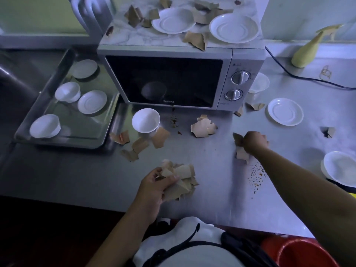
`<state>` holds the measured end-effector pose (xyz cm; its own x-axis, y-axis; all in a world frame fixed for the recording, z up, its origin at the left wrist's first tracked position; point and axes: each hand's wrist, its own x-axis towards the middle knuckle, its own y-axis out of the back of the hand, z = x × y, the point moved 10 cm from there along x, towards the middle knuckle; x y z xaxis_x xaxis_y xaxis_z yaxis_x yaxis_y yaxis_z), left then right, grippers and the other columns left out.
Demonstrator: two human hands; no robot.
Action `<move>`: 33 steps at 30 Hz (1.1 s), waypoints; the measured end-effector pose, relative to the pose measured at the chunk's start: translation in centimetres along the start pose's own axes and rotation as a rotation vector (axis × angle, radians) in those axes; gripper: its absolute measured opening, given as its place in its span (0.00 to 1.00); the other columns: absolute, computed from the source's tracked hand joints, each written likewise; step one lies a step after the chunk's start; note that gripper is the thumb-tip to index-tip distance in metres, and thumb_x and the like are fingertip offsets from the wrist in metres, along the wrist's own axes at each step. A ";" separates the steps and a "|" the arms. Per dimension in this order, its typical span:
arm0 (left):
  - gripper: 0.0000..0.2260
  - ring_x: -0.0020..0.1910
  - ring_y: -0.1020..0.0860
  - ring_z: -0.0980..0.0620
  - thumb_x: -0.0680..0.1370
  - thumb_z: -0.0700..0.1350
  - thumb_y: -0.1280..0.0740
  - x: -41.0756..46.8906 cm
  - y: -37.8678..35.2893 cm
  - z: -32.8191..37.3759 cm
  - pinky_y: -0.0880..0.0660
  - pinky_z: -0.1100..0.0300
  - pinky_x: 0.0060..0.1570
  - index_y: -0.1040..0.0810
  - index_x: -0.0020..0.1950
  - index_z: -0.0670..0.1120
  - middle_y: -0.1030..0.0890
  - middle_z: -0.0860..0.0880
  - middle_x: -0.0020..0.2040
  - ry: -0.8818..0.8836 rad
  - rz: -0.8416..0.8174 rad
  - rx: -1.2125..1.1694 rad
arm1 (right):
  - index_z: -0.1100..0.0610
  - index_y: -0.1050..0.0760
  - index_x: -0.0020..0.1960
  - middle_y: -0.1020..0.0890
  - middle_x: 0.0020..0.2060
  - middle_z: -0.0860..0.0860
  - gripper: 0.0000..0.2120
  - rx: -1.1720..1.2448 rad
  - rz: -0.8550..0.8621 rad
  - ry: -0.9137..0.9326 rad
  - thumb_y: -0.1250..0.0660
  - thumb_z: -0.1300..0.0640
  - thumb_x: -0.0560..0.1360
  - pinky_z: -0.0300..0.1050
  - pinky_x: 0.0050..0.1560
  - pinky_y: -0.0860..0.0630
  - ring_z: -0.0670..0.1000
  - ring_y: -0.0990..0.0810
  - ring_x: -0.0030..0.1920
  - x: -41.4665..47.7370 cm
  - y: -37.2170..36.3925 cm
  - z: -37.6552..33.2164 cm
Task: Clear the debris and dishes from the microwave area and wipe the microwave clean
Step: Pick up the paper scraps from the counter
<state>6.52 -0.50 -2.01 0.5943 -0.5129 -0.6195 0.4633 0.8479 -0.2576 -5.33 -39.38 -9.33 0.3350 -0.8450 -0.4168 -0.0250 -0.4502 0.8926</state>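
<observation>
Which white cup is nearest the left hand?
The cup in front of the microwave door; the others sit in the tray or beside the microwave.

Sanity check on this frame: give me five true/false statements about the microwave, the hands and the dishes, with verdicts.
1. The microwave door is closed. True.
2. The left hand is empty. False: it holds a bundle of brown scraps.
3. Two white plates sit on top of the microwave. True.
4. The tray left of the microwave holds no dishes. False: white cups and saucers sit in it.
5. The right hand grips loose scraps on the counter. True.
</observation>
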 end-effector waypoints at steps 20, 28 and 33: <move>0.20 0.45 0.17 0.43 0.67 0.40 0.26 1.2 -3.3 0.8 0.21 0.54 0.44 0.21 0.58 0.38 0.16 0.37 0.50 0.057 -0.347 0.070 | 0.60 0.28 0.33 0.18 0.47 0.55 0.16 1.283 -0.305 0.248 0.29 0.78 0.68 0.44 0.43 0.22 0.55 0.19 0.44 -28.2 2.2 -10.4; 0.18 0.49 0.19 0.43 0.75 0.43 0.29 -3.4 -8.4 -3.8 0.21 0.52 0.42 0.23 0.64 0.43 0.19 0.39 0.55 0.327 -0.750 0.037 | 0.61 0.22 0.48 0.16 0.39 0.65 0.10 1.261 -0.041 0.020 0.26 0.71 0.71 0.54 0.39 0.22 0.61 0.18 0.35 -32.1 0.5 -2.6; 0.19 0.51 0.18 0.41 0.75 0.34 0.30 -6.1 -11.2 -6.5 0.20 0.53 0.44 0.26 0.66 0.38 0.19 0.36 0.56 0.342 -0.856 0.118 | 0.51 0.23 0.56 0.21 0.54 0.55 0.23 1.381 0.151 -0.093 0.27 0.74 0.70 0.49 0.33 0.21 0.56 0.18 0.35 -34.5 0.3 2.9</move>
<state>-6.62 -5.95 -0.17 -0.1988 -0.8743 -0.4429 0.7297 0.1697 -0.6624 -19.62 -11.20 4.85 0.1840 -0.9016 -0.3916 -0.9723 -0.2254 0.0620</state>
